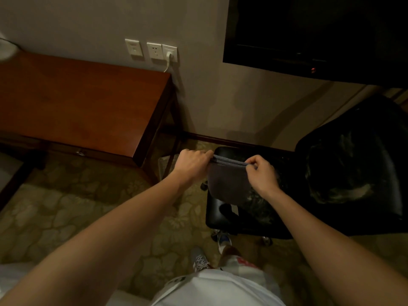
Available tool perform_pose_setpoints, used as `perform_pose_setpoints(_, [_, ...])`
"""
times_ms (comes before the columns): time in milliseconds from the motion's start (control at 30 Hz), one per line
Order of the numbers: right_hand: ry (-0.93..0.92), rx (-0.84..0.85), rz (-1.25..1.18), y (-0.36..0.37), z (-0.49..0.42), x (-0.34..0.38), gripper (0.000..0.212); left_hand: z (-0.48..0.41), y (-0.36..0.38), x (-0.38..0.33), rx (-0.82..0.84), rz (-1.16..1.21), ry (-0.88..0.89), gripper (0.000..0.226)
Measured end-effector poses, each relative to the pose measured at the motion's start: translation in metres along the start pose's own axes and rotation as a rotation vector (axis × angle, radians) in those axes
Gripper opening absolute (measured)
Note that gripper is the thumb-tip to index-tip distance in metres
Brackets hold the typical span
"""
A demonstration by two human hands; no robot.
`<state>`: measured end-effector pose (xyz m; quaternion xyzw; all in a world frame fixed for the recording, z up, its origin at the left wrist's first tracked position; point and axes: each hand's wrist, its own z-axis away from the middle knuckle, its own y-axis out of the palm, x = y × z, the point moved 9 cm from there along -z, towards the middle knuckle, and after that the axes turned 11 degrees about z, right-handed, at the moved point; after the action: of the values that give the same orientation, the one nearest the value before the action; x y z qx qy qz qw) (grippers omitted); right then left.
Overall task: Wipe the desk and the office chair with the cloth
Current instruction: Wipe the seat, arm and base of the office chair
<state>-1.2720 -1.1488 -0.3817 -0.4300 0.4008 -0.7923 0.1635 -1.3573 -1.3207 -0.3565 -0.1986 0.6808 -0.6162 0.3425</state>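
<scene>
The left hand (193, 165) and the right hand (262, 173) each pinch a top corner of the grey cloth (227, 180), fingers curled tight on its folded upper edge. That edge is pulled taut between them, and the rest hangs down in a rounded sag. Both forearms reach forward and are bare, the left long and nearly straight, the right bent in at the wrist. The knuckles of both hands face up.

The cloth hangs over the left part of the seat of the black office chair (254, 213), whose backrest rises to the right. The seat's left edge lies just under the cloth.

To the left, the right end of the brown wooden counter (77, 102) stands near the left hand. A strip of patterned carpet (88, 217) lies open between its leg and the chair. Behind, wall sockets (152, 50) sit above the counter's far corner, and a dark television (320, 29) hangs above the chair.
</scene>
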Motion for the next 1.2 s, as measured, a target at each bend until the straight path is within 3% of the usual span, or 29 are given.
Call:
perform_pose_setpoints(667, [0.004, 0.01, -0.05, 0.009, -0.005, 0.014, 0.013, 0.003, -0.006, 0.016, 0.031, -0.015, -0.022, 0.016])
perform_pose_setpoints(1200, [0.099, 0.017, -0.028, 0.031, -0.071, 0.003, 0.013, -0.056, 0.041, 0.049, 0.182, 0.054, -0.023, 0.017])
